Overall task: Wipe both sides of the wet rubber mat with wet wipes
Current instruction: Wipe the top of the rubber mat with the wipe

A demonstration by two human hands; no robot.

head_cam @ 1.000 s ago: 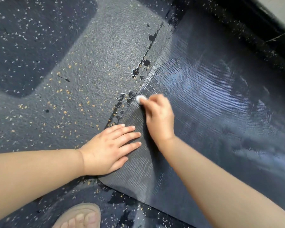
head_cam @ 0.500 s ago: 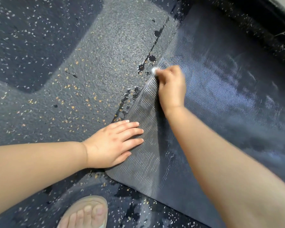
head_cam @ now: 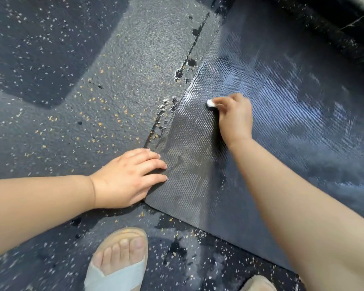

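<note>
the speckled dark floor (head_cam: 76,114) fills the view, with a paler grey band of it running diagonally from the lower left up to the top middle. the rubber mat (head_cam: 292,106) lies flat on the floor and takes up the right side, its wavy ribbed surface shining wet and its rounded near corner pointing toward the person. both bare forearms reach in from the lower edge. the left hand (head_cam: 130,179) lies palm down with fingers straight and together, its fingertips on the mat's left edge just above that corner and its heel on the floor. the right hand (head_cam: 234,118) is farther up the mat, near the same edge, its fingers curled and pinching a small balled white wet wipe (head_cam: 210,103), which it presses on the mat's surface. a foot in a pale strapped sandal (head_cam: 118,267) stands on the floor below the left hand, just off the mat's near edge. dark wet blotches (head_cam: 189,64) dot the floor along the mat's left edge.
</note>
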